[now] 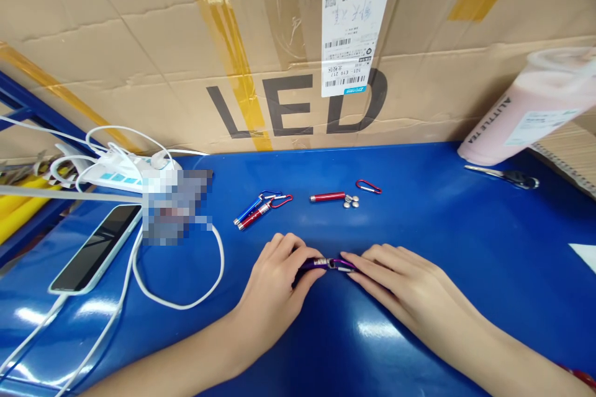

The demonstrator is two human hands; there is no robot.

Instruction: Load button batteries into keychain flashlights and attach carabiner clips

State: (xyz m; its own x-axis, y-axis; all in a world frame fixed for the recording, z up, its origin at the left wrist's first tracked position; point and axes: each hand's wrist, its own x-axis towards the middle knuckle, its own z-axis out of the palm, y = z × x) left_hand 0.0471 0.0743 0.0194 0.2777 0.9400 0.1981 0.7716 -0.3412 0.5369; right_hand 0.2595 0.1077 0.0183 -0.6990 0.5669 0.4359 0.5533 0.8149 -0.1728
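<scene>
My left hand (272,285) pinches a small purple penlight (320,262) between thumb and fingers. A purple carabiner (343,265) is joined to the penlight's end, and my right hand (410,282) grips its far side with the fingertips. Beyond my left hand lie a blue penlight (248,211) and a red penlight (254,216), both with carabiners attached. Farther right is a red tube (328,197) without a carabiner. Several silver button cells (356,202) sit at its right end, and a loose red carabiner (369,187) lies just past them.
A large cardboard box (162,74) stands along the back of the blue table (419,198). On the left are a phone (97,251), a white cable (218,273), a power strip (116,170) and a blurred-out patch. A pink drink cup (516,118) and a key (519,178) are at the right.
</scene>
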